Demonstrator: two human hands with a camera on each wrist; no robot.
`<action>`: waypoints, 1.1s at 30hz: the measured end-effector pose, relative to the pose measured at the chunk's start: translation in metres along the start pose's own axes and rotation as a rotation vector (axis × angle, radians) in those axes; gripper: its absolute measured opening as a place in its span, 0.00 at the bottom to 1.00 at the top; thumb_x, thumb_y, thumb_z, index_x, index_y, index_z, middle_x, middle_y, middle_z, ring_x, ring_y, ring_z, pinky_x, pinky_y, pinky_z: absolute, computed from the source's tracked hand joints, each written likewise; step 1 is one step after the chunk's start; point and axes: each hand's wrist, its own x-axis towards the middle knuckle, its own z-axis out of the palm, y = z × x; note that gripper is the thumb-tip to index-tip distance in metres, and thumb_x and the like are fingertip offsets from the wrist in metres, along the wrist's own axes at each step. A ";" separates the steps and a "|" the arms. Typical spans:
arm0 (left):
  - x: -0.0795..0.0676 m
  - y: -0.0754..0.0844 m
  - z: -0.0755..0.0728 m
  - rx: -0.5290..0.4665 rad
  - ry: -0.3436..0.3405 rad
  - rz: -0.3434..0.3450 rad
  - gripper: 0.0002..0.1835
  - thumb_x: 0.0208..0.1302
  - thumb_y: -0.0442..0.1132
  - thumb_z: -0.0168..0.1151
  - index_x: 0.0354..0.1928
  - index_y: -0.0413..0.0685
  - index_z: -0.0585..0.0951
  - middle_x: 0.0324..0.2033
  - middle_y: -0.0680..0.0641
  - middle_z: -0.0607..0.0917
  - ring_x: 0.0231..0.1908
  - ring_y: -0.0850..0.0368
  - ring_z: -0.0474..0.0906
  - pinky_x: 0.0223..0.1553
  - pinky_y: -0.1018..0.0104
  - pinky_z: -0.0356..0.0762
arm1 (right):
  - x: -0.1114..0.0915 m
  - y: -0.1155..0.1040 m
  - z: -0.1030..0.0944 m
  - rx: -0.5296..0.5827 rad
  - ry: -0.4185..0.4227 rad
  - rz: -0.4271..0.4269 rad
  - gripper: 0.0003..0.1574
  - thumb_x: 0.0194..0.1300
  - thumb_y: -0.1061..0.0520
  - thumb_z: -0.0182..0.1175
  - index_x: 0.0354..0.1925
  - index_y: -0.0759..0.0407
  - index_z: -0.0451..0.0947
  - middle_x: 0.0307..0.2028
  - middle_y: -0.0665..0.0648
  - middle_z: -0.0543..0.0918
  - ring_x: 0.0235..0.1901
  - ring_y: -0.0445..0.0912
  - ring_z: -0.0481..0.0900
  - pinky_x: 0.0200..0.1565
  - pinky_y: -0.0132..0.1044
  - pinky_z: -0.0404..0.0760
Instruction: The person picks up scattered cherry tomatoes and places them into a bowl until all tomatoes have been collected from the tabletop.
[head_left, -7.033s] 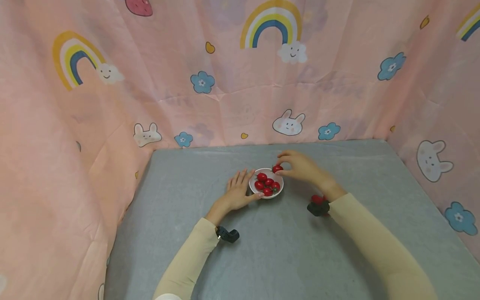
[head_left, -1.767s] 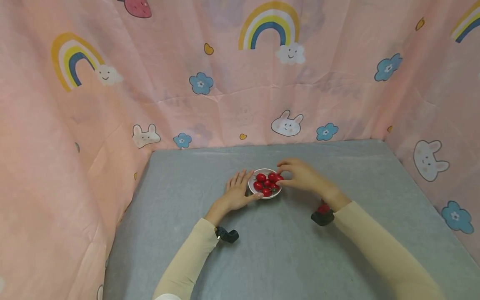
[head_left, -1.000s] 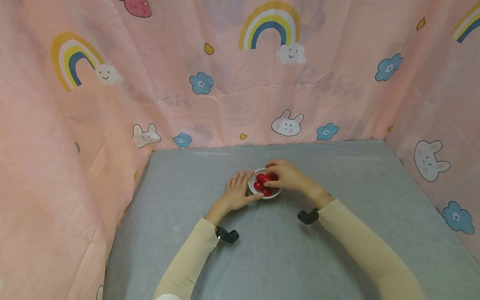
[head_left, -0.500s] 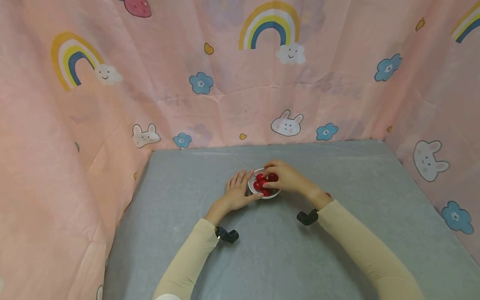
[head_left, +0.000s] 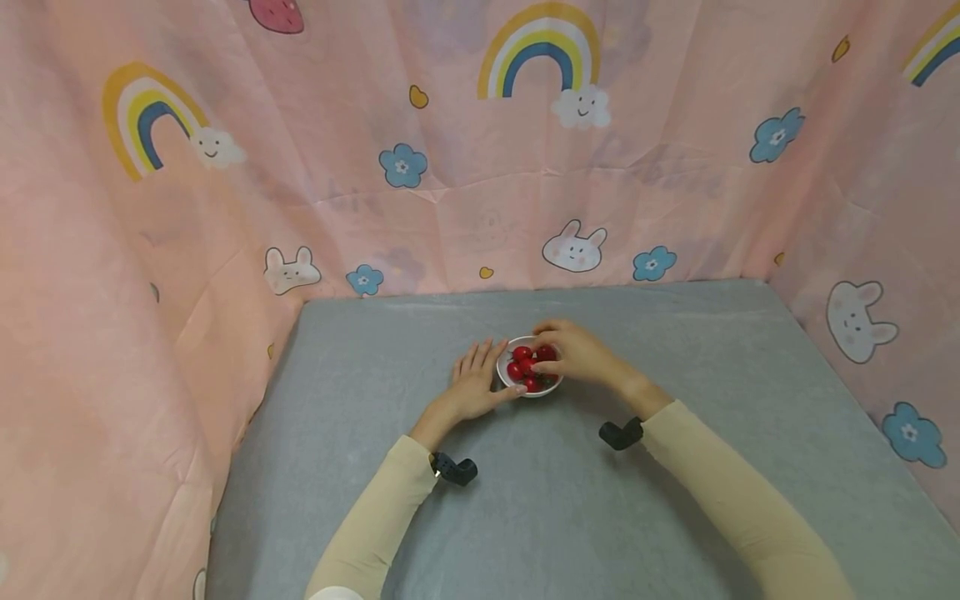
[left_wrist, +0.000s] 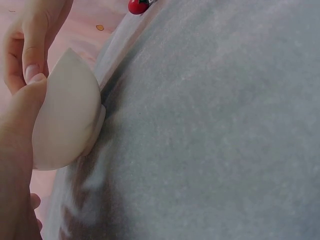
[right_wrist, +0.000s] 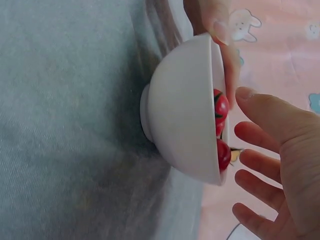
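Note:
A white bowl (head_left: 504, 379) stands on the grey cloth with several red cherry tomatoes (head_left: 522, 354) in it; their green stems show in the right wrist view. My left hand (head_left: 474, 392) lies against the bowl's left side, fingers straight and spread, thumb on the near rim. Over the bowl's right side hangs my right hand (head_left: 576, 352), its fingertips among the tomatoes in the head view. The right wrist view shows the right fingers (right_wrist: 262, 162) loosely bent and spread beside the rim, gripping nothing. Part of the tomatoes is hidden behind this hand.
In the left wrist view another cherry tomato (left_wrist: 138, 6) lies on the cloth, away from the bowl; the right arm hides that spot in the head view. Pink patterned curtains (head_left: 465, 200) enclose the table (head_left: 360, 350) at the back and sides.
Seven seconds ago my right hand pinched a tomato at the bowl's far right rim; that tomato now lies inside. The right hand has moved left over the bowl, shifting tomatoes slightly. The left hand stayed.

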 end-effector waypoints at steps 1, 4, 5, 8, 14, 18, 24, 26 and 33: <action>0.001 -0.001 0.001 0.002 0.001 0.000 0.50 0.53 0.78 0.46 0.73 0.73 0.38 0.76 0.49 0.42 0.75 0.44 0.36 0.71 0.41 0.39 | -0.001 0.001 -0.001 0.002 0.001 0.008 0.23 0.55 0.43 0.67 0.46 0.52 0.82 0.57 0.59 0.77 0.59 0.55 0.72 0.60 0.56 0.72; 0.001 -0.001 0.001 0.005 -0.002 -0.005 0.50 0.54 0.77 0.47 0.73 0.73 0.38 0.76 0.49 0.42 0.75 0.44 0.36 0.71 0.41 0.39 | -0.005 0.004 -0.006 0.021 0.002 0.039 0.22 0.55 0.43 0.67 0.46 0.52 0.82 0.58 0.59 0.76 0.61 0.56 0.70 0.63 0.58 0.68; 0.001 0.000 0.000 0.005 -0.002 -0.005 0.50 0.54 0.77 0.47 0.73 0.73 0.38 0.76 0.49 0.42 0.75 0.44 0.36 0.71 0.40 0.39 | -0.007 0.006 -0.007 0.024 0.003 0.048 0.22 0.55 0.43 0.67 0.45 0.52 0.82 0.58 0.59 0.75 0.62 0.56 0.69 0.63 0.58 0.67; -0.001 0.001 -0.002 0.008 -0.011 -0.009 0.51 0.54 0.77 0.47 0.73 0.72 0.37 0.76 0.50 0.42 0.75 0.45 0.36 0.71 0.41 0.39 | -0.014 0.013 -0.010 0.035 0.004 0.076 0.21 0.56 0.43 0.67 0.45 0.51 0.82 0.59 0.58 0.75 0.63 0.56 0.68 0.63 0.58 0.67; -0.003 0.002 -0.003 0.008 -0.010 -0.008 0.51 0.53 0.78 0.46 0.73 0.74 0.37 0.76 0.50 0.41 0.75 0.45 0.36 0.71 0.42 0.39 | -0.036 0.032 -0.017 0.052 0.016 0.113 0.20 0.56 0.44 0.67 0.45 0.51 0.80 0.60 0.57 0.73 0.63 0.56 0.67 0.63 0.59 0.66; -0.003 0.003 -0.004 0.008 0.000 0.003 0.51 0.53 0.78 0.46 0.73 0.73 0.38 0.76 0.49 0.42 0.75 0.45 0.37 0.71 0.42 0.38 | -0.058 0.046 -0.024 0.034 0.026 0.130 0.21 0.57 0.43 0.66 0.45 0.52 0.81 0.60 0.58 0.73 0.64 0.56 0.65 0.64 0.59 0.65; -0.002 0.003 -0.003 -0.009 0.003 0.012 0.51 0.54 0.76 0.47 0.74 0.69 0.39 0.76 0.47 0.43 0.75 0.44 0.36 0.71 0.41 0.38 | -0.092 0.067 -0.034 0.018 0.035 0.175 0.23 0.57 0.44 0.66 0.46 0.57 0.81 0.59 0.61 0.73 0.63 0.59 0.65 0.63 0.61 0.63; -0.002 0.002 -0.003 -0.014 0.002 0.010 0.51 0.55 0.76 0.48 0.74 0.69 0.39 0.76 0.47 0.43 0.75 0.44 0.36 0.71 0.41 0.38 | -0.102 0.073 -0.035 0.013 0.041 0.190 0.22 0.57 0.45 0.67 0.45 0.57 0.81 0.59 0.62 0.74 0.63 0.59 0.66 0.62 0.61 0.63; -0.001 0.002 -0.001 -0.014 -0.007 0.003 0.51 0.54 0.76 0.48 0.74 0.68 0.39 0.76 0.48 0.41 0.75 0.45 0.34 0.71 0.42 0.37 | -0.129 0.087 -0.033 0.027 0.066 0.209 0.24 0.56 0.45 0.67 0.45 0.58 0.81 0.56 0.64 0.75 0.60 0.60 0.67 0.59 0.62 0.65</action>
